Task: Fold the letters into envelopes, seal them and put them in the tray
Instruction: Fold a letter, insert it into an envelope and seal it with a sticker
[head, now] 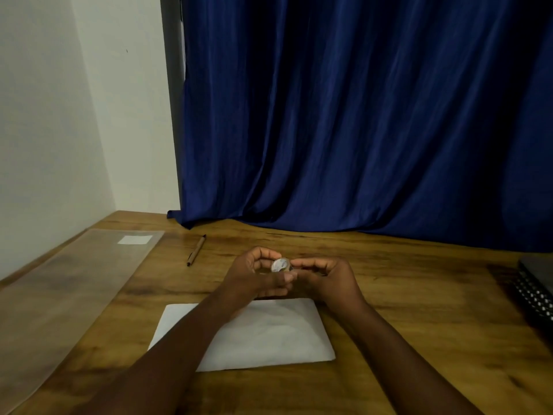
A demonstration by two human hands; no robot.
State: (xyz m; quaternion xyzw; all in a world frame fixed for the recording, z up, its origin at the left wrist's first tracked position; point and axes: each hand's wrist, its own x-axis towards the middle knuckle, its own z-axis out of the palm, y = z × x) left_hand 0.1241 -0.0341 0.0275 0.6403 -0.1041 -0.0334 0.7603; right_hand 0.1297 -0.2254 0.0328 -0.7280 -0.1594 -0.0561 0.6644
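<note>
One white envelope (pixel 263 333) in view, lying flat on the wooden desk (pixel 389 295) in the lower centre of the frame, partly crossed by the left forearm. Whether a letter is already inside cannot be told; its flap side cannot be made out either.

One small roll of clear tape (pixel 280 265), held up above the desk at centre frame, just beyond the far edge of the envelope. Left hand (pixel 257 277): fingers curled round the roll, thumb at its near side. Right hand (pixel 324 277): fingers curled in towards the roll, fingertips at its right edge, seemingly picking for the loose end; no strip of tape is seen pulled free.

One translucent plastic tray or sheet (pixel 59 289), left side of the frame, running from the lower left towards the upper left of the desk. One small white rectangle (pixel 135 239) lies at its far end; it may be a finished envelope, but it is too small to say.

One brown pen (pixel 196 250), upper left of the hands, apart from everything else.

One dark perforated object (pixel 535 289), right edge of the frame, cut off; kind unclear.

One blue curtain (pixel 359 115), filling the upper frame behind the desk.

Status, as a judgement: sealing stage for the envelope at hand. Tape not yet applied. Left to do: draw and cut a strip, seal the flap, move the envelope to the tray at left. No loose letters are visible, so the count of remaining pieces cannot be given.
</note>
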